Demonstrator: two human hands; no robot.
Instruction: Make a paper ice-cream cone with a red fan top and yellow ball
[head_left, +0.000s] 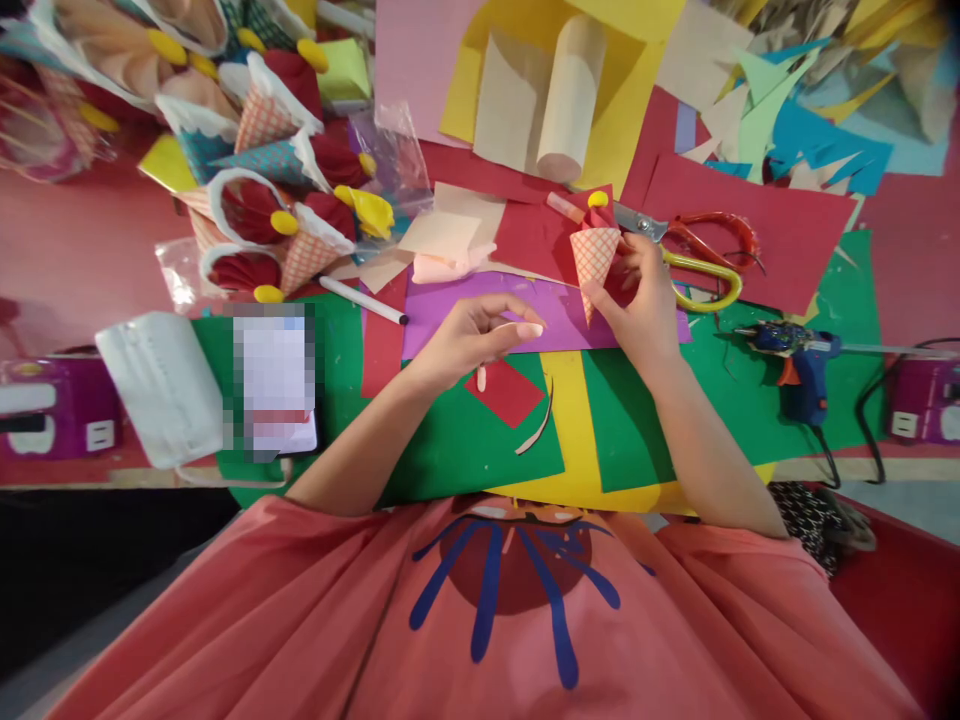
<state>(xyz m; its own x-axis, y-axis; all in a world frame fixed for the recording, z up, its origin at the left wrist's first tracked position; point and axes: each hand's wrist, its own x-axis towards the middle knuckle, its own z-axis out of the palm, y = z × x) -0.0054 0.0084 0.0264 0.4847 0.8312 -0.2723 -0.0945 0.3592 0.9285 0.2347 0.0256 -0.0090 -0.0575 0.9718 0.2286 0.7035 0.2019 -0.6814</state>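
Note:
A small paper cone (594, 258) with an orange-and-white check stands point down over the purple sheet. Dark red folded paper and a yellow dot top it. My right hand (643, 300) has closed on the cone's right side, the thumb near its tip. To the left, my left hand (487, 338) hovers over the purple sheet (450, 310), thumb and forefinger tips together in a pinch. Whatever may be between them is too small to make out. Below that hand lie a red paper square (506, 394) and a thin curved paper strip (537, 428).
Finished cones (277, 115) pile up at upper left. Scissors (697, 245) and a blue glue gun (806, 370) lie at right. A white marker (364, 300), phone (277, 385) and white power bank (161, 388) are at left. Paper scraps (817, 130) and a paper roll (574, 100) lie behind.

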